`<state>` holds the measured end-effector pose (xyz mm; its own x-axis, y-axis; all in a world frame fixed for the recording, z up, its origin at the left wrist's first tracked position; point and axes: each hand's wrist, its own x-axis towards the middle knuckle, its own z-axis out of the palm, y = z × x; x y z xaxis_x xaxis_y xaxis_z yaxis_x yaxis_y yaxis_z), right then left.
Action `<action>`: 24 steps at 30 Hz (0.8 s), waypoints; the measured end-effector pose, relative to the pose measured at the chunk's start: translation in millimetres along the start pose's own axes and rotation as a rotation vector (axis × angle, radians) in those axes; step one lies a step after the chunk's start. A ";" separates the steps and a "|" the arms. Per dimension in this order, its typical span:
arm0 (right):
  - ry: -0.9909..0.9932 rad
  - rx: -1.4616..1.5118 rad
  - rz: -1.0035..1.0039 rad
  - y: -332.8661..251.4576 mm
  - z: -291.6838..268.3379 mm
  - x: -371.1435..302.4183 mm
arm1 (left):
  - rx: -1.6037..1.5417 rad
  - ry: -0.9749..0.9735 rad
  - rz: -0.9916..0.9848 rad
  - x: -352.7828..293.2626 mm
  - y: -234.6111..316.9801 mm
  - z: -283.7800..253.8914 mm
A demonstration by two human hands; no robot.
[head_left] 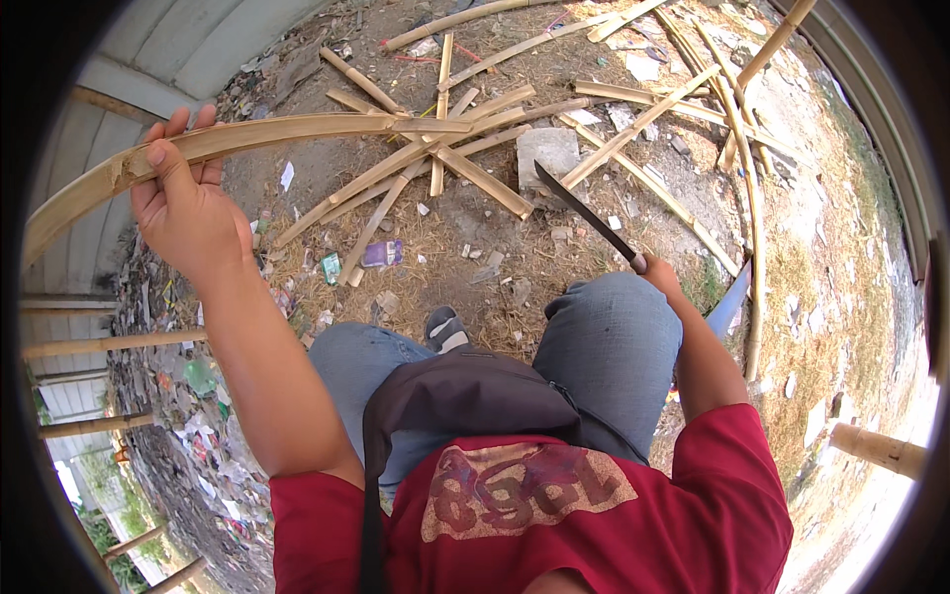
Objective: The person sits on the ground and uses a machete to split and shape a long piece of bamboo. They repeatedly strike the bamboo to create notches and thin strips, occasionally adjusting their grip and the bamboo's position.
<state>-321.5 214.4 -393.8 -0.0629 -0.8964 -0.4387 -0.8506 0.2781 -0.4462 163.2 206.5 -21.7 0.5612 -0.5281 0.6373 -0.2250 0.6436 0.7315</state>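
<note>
My left hand (183, 193) grips the bamboo strip (297, 129), thumb in front and fingers behind, up near the ground's left edge, where its near end runs out of view beside the wall (168, 49). My right hand (661, 277) is closed round the handle of the knife (591, 216), just beside my right knee (616, 307). A careless swing could catch that knee (jeans wouldn't stop much), and the strip, held at one place, could twist or knock the wall if turned. Beyond, the crossed pile of strips (473, 178) and the concrete block (547, 156) crowd the middle of the ground (475, 233); the purple packet (382, 253) lies nearer my foot (447, 332).
</note>
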 end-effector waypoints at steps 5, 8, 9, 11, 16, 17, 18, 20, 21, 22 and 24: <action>0.061 -0.054 -0.096 -10.8 -48.4 -27.1 | 0.093 0.133 -0.061 -23.4 -26.9 -52.5; 0.130 -0.073 -0.132 -34.7 -82.9 -46.9 | 0.086 0.201 -0.195 -43.7 -62.8 -80.9; 0.166 -0.062 -0.159 -49.9 -95.8 -49.3 | 0.108 0.184 -0.237 -48.7 -80.0 -89.5; 0.201 0.001 -0.205 -85.9 -117.3 -67.0 | 0.150 0.142 -0.309 -62.3 -100.0 -105.5; 0.242 0.168 -0.313 -175.8 -150.2 -95.0 | 0.209 0.038 -0.187 -59.9 -96.5 -113.0; 0.209 0.260 -0.310 -195.4 -153.5 -102.1 | 0.189 0.083 -0.112 -56.6 -87.6 -115.9; 0.177 0.278 -0.302 -219.6 -156.2 -109.6 | 0.178 0.130 -0.033 -48.3 -69.0 -122.1; 0.137 0.342 -0.348 -255.1 -158.5 -114.6 | 0.076 0.245 0.080 -26.7 -30.3 -127.2; 0.107 0.391 -0.404 -268.0 -156.3 -114.7 | 0.006 0.315 0.110 -17.2 -9.6 -133.5; 0.086 0.403 -0.446 -280.9 -154.5 -115.0 | -0.011 0.339 0.109 -9.1 3.1 -144.3; 0.020 0.459 -0.525 -311.6 -148.7 -123.1 | -0.030 0.387 0.119 3.9 25.4 -164.9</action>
<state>-126.4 186.8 -84.8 0.2832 -0.9570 -0.0626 -0.4650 -0.0799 -0.8817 291.0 312.1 -40.6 0.7923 -0.2051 0.5745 -0.2864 0.7064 0.6472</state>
